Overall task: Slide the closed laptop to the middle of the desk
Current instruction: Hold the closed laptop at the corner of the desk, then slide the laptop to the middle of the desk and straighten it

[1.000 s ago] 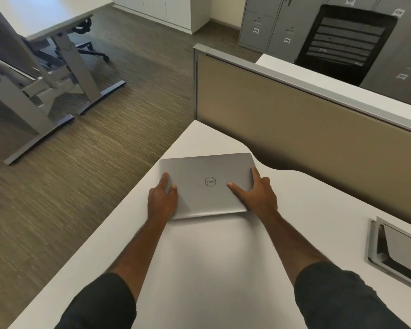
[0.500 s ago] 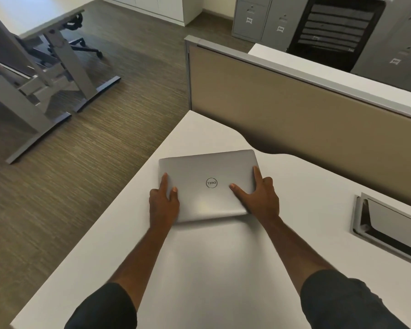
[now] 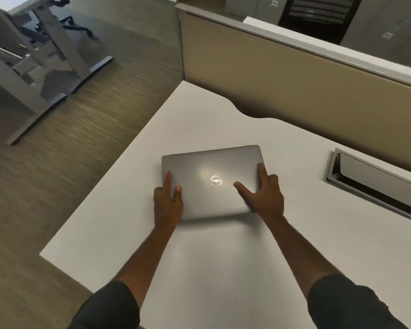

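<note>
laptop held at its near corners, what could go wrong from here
1. The laptop sits close to the left edge of the desk; a push veering left could send it toward the floor.
2. The cable hatch lies to the right; overshooting could catch a corner in its gap.
3. The left hand and right hand hold only the near corners, so it may twist or slip.

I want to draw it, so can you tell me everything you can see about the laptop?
The laptop is thin, silver-grey and looks like metal, with rounded corners and a round shiny logo in the middle of its lid. It is closed and lies flat on the white desk. The left hand holds its near left corner and the right hand its near right corner, each with a thumb on the lid and a finger along the side.
</note>
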`<state>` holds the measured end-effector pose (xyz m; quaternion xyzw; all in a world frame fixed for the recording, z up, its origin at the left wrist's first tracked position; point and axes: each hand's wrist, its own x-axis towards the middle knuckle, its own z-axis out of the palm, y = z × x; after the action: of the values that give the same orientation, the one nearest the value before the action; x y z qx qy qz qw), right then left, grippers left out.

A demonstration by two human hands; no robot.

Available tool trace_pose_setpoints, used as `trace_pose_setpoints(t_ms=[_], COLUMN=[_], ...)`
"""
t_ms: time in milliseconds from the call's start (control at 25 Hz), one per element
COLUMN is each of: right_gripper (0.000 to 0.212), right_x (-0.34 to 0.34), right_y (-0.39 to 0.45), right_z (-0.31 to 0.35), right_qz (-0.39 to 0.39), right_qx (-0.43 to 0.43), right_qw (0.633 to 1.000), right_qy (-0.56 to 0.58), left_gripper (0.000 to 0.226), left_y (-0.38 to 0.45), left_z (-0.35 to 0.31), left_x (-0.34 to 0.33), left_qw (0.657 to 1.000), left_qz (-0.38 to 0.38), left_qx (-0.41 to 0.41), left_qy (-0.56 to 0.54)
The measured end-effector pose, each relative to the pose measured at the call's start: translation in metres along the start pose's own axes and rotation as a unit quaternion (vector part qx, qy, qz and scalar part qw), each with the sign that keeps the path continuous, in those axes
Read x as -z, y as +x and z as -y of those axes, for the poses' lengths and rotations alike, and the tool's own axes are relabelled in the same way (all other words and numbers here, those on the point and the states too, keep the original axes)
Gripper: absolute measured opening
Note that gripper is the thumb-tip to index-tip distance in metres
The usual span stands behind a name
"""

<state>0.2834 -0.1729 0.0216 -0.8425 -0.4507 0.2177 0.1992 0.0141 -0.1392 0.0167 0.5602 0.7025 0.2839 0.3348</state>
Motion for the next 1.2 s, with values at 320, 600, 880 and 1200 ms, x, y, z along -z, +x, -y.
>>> trace_pose_setpoints(t_ms=[320, 600, 880, 1200], right_gripper=[0.109, 0.108, 0.107, 0.105], right_x=[0.010, 0.016, 0.016, 0.016], right_y=[-0.088, -0.139, -0.176, -0.198], right_z=[-0.048, -0.088, -0.115, -0.140], right_qz=[0.000, 0.000, -0.003, -0.014], right_qx=[-0.021, -0.041, -0.049, -0.057], right_qw=[1.000, 0.999, 0.999, 0.998], right_qy=[0.002, 0.012, 0.009, 0.013], left_gripper=[0.056, 0.058, 0.058, 0.060], left_y=[-0.083, -0.135, -0.170, -0.192], left_z=[0.020, 0.039, 0.057, 0.067], left_x=[0.006, -0.002, -0.005, -0.006], left_qw=[0.999, 0.998, 0.996, 0.991], left_qz=[0.036, 0.056, 0.077, 0.116], left_qx=[-0.013, -0.030, -0.030, -0.032], left_qy=[0.025, 0.030, 0.044, 0.060])
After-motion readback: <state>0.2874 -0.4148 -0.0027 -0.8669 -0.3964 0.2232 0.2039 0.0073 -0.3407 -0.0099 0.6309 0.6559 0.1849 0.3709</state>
